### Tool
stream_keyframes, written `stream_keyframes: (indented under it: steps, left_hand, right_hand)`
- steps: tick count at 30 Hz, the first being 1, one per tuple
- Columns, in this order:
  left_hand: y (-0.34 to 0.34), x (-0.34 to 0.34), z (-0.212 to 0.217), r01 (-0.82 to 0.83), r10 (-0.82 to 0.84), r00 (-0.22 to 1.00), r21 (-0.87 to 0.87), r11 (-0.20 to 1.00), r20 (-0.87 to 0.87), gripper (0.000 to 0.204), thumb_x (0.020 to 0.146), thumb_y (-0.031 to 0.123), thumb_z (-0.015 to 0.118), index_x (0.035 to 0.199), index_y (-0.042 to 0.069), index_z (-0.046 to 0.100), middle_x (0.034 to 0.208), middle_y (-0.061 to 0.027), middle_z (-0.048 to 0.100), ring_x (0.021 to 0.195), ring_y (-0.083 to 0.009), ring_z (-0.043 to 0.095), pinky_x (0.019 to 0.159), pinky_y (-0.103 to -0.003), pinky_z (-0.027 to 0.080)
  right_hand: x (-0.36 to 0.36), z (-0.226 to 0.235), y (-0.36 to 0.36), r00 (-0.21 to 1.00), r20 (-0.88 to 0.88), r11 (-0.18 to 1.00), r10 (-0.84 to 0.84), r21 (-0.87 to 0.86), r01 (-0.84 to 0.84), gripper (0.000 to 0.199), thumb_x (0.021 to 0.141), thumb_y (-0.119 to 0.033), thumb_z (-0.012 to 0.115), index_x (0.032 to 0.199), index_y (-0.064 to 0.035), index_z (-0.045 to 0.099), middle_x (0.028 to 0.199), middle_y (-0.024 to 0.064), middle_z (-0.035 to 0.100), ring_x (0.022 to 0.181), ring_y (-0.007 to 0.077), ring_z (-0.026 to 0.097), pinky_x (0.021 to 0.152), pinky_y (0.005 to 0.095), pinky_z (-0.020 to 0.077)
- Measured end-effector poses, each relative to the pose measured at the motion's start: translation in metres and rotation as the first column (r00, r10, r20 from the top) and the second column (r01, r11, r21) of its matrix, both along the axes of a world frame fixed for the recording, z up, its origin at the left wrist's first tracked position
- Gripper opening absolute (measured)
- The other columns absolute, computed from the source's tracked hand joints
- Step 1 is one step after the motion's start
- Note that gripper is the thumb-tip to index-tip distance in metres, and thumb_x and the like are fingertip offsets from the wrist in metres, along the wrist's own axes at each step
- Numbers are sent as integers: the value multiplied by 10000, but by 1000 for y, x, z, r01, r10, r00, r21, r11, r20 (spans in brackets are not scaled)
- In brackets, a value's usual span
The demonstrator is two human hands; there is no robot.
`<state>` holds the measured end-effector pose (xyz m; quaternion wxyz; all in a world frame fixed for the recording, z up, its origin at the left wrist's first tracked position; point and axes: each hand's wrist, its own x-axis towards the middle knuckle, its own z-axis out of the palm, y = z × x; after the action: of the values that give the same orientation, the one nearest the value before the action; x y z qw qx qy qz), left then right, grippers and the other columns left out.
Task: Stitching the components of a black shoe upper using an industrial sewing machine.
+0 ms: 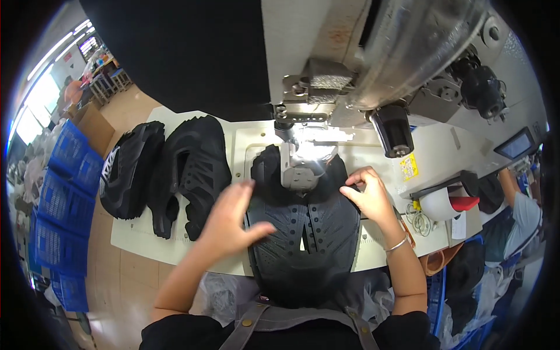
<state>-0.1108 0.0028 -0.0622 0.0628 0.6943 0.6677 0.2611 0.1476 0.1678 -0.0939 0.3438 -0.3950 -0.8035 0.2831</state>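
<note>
A black shoe upper (280, 227) with eyelet holes and a slit down its middle lies spread under the sewing machine head (301, 175), where a bright lamp glares. Its near end hangs over the table's front edge. My left hand (230, 219) is at the upper's left side, thumb and fingers apart, slightly blurred; nothing is in it. On the far right edge of the upper, my right hand (370, 195) pinches the material between thumb and fingers. Left of the machine lie more black shoe uppers (198, 166), one beside a black-and-white one (131, 169).
The cream sewing table (131, 233) carries a white rounded holder (436, 204) and a small screen (516, 143) at the right. Blue crates (61, 204) stack up at the left. Another person's sleeve (525, 216) shows at far right. The machine arm overhangs the workspace.
</note>
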Motion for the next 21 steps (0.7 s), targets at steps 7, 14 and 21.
stream_keyframes:
  steps: [7,14,21]
  left_hand:
    - [1,10,-14,6,-9,999,-90,996,-39,972,609,537,681,1305,-10,279,1301,-211,314,1172,-357,357,971,-419,301]
    - [4,12,-14,13,-17,999,-83,996,-46,974,600,546,679,1304,-1,287,1295,-203,319,1163,-358,362,965,-422,306]
    - [0,10,-18,-21,21,1000,-81,996,-1,974,602,534,684,1311,6,276,1310,-200,291,1172,-360,345,974,-427,294]
  right_hand:
    - [1,22,-26,994,67,995,-85,-38,88,219,669,-140,694,817,-15,592,815,80,571,723,185,533,663,298,452]
    - [12,4,-19,995,50,996,-89,-3,89,251,674,-118,684,868,-8,569,806,88,579,740,186,540,679,280,446]
    - [0,30,-78,878,-474,735,-65,-617,-279,371,746,-84,655,1067,5,491,974,87,565,907,129,530,798,265,423]
